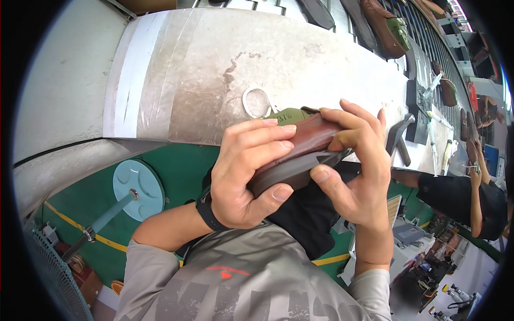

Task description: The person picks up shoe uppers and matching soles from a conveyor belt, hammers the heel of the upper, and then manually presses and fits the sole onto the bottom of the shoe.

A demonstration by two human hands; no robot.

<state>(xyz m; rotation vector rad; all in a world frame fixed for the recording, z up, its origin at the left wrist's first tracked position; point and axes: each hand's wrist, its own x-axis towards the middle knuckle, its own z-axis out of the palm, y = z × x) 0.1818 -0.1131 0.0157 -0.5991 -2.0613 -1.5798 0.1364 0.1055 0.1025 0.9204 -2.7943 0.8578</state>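
A brown leather shoe (313, 132) with a green lining or cover is held on its side in front of my chest, just past the bench's near edge. Its dark sole (286, 167) faces me. My left hand (241, 176) wraps one end, fingers over the brown upper and thumb against the sole. At the other end my right hand (363, 166) grips the shoe, with its fingers curled over the upper and its thumb near the sole's edge. Part of the shoe is hidden by my fingers. Just behind it, a white loop (246, 101) lies on the bench.
The worn pale bench (198, 75) spreads ahead. A hammer-like tool (399, 134) and several brushes (432, 142) lie at its right. Soles and another brown shoe (383, 29) rest on a slatted rack. A blue round stool (138, 190) stands left; a co-worker (460, 198) is at right.
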